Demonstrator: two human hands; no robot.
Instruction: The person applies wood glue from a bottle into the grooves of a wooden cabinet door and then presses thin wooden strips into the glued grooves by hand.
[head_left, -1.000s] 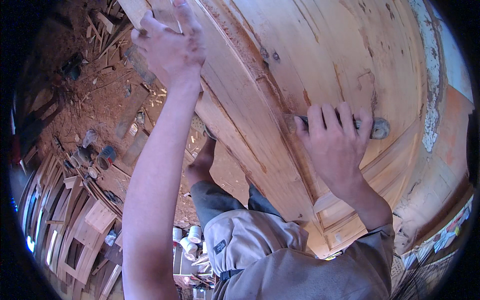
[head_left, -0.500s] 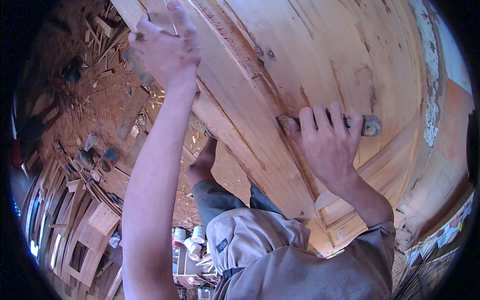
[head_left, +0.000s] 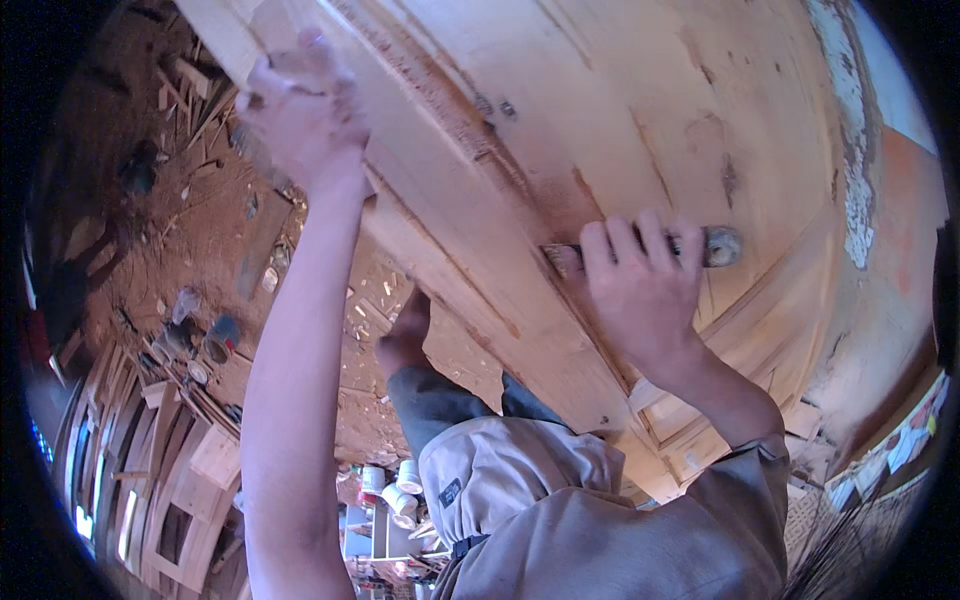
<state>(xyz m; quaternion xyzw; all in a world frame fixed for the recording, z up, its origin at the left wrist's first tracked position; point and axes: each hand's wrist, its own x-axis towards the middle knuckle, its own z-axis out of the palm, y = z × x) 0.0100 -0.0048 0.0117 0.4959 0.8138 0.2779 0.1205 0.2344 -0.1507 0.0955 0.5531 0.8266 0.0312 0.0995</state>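
Note:
A large pale wooden panel (head_left: 470, 215) with raised strips and brown-filled grooves lies slanted across the view. My right hand (head_left: 645, 290) is closed around a putty knife (head_left: 722, 247) with a dark, worn handle and a hole in its butt. Its other end meets the panel by a long brown groove (head_left: 590, 345); my fingers cover much of the tool. Farther up, my left hand (head_left: 310, 125) is over the panel's left border strip. Motion smears its fingers, so whether they grip anything cannot be made out.
Earth floor with wood chips (head_left: 225, 225) spreads at the left. Several curved timber pieces and frames (head_left: 185, 490) are stacked at lower left. White tubs (head_left: 408, 475) stand behind my waist. A peeling white edge (head_left: 858, 235) borders the panel's right side.
My left hand has shifted slightly left and down in the picture. My right hand, still holding the putty knife, appears slightly farther left; the whole view has also shifted a little.

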